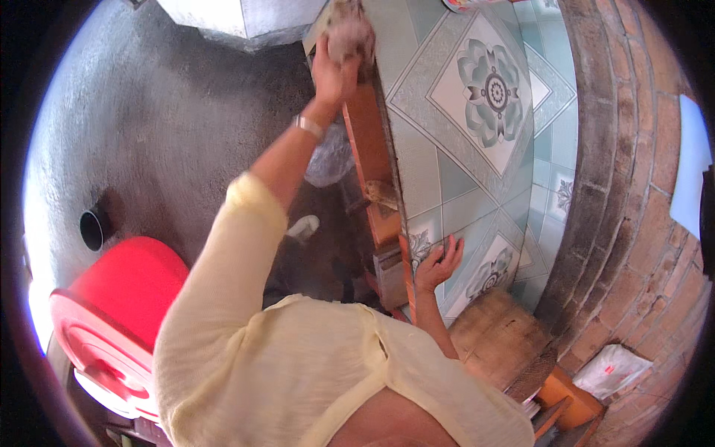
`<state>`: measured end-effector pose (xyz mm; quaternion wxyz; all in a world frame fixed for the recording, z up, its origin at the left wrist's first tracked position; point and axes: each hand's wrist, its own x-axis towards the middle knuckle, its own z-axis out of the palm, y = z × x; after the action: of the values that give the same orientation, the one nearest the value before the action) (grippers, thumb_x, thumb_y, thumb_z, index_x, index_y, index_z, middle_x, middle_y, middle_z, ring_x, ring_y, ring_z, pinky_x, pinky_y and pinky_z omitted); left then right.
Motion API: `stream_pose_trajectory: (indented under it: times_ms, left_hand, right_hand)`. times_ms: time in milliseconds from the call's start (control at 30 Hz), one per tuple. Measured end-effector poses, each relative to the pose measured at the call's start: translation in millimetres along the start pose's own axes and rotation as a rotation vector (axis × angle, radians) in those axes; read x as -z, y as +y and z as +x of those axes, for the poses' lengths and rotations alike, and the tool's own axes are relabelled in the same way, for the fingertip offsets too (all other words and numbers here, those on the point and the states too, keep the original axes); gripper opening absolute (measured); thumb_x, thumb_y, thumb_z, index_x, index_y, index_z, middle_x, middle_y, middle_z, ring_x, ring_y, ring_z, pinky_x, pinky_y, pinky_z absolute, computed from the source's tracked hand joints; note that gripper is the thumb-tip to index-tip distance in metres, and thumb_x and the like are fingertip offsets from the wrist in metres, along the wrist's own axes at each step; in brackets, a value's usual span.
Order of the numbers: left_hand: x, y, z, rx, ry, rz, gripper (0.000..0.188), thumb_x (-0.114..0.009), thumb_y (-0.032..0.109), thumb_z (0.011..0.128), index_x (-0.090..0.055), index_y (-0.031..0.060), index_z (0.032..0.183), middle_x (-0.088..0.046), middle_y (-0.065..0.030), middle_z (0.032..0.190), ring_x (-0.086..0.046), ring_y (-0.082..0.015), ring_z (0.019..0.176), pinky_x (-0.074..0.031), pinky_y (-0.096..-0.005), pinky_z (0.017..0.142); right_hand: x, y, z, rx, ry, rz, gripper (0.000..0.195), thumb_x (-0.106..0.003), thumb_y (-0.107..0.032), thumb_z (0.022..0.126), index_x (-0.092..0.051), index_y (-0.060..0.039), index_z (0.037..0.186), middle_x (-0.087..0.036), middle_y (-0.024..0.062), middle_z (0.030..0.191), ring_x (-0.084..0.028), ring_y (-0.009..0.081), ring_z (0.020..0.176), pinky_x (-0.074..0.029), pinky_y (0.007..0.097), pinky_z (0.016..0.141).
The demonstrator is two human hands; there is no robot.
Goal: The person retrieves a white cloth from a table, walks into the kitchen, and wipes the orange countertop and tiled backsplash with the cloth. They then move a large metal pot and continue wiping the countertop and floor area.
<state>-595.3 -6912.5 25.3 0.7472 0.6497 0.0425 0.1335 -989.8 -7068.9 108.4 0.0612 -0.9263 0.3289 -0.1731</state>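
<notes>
A greyish-pink crumpled cloth, blurred, is bunched in my left hand at the far corner of the tiled counter. My left wrist wears a light metal band. Nearer to my body, my right hand rests at the counter's edge, palm partly up with its fingers apart and nothing in them. Pale green and white tiles with flower patterns cover the counter. Below its edge runs an orange-brown front. The cloth hides some of my left fingertips.
A red plastic tub stands at the left, near a dark pipe opening. Under the counter is a clear plastic bag. A woven basket-like object sits at the counter's near end. A brick wall rises on the right.
</notes>
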Motion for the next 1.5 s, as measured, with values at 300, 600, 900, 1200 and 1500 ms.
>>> stream_pose_trajectory:
  times_ms: [300, 600, 900, 1200, 1500]
  left_hand:
    - [81, 1, -283, 0.627, -0.586, -0.111, 0.044, -0.065, 0.003, 0.072, -0.050, 0.0012, 0.113, -0.060, -0.0141, 0.098, -0.059, -0.0244, 0.094, -0.047, -0.0337, 0.082]
    - [178, -46, -287, 0.846, -0.123, -0.023, 0.027, -0.060, 0.004, 0.078, -0.057, 0.0033, 0.106, -0.060, -0.0035, 0.096, -0.055, -0.0126, 0.087, -0.046, -0.0275, 0.077]
    - [194, -6, -248, 0.854, -0.206, -0.286, 0.035, -0.057, 0.004, 0.082, -0.053, 0.0024, 0.117, -0.058, -0.0038, 0.109, -0.054, -0.0152, 0.098, -0.044, -0.0291, 0.087]
    - [199, -63, -208, 0.502, -0.685, 0.003, 0.069, -0.064, 0.010, 0.081, -0.033, 0.0038, 0.141, -0.039, -0.0160, 0.138, -0.039, -0.0297, 0.128, -0.031, -0.0373, 0.107]
    - [168, -172, -204, 0.464, -0.607, 0.021, 0.061, -0.061, 0.003, 0.077, -0.041, 0.0029, 0.135, -0.043, -0.0197, 0.135, -0.043, -0.0371, 0.124, -0.036, -0.0409, 0.105]
  right_hand:
    - [-2, 14, 0, 0.037, 0.013, 0.017, 0.037, -0.049, -0.019, 0.091, -0.055, -0.0028, 0.124, -0.041, 0.0236, 0.138, -0.039, 0.0404, 0.126, -0.028, 0.0493, 0.105]
    - [21, -56, -18, 0.389, -0.201, 0.244, 0.033, -0.052, -0.014, 0.088, -0.058, -0.0033, 0.119, -0.047, 0.0211, 0.133, -0.045, 0.0382, 0.122, -0.035, 0.0460, 0.104]
    - [-92, -145, -65, -0.310, -0.866, 0.986, 0.057, -0.060, -0.025, 0.092, -0.036, -0.0002, 0.138, -0.040, 0.0102, 0.142, -0.042, 0.0235, 0.125, -0.034, 0.0336, 0.104]
    - [-214, -161, -26, -0.727, -0.636, 0.997, 0.041, -0.066, -0.016, 0.084, -0.054, -0.0010, 0.120, -0.057, 0.0074, 0.119, -0.055, 0.0177, 0.106, -0.044, 0.0316, 0.092]
    - [-341, -128, 92, 0.020, -0.278, 0.293, 0.053, -0.067, -0.021, 0.083, -0.049, -0.0059, 0.130, -0.046, 0.0207, 0.136, -0.045, 0.0274, 0.126, -0.037, 0.0427, 0.102]
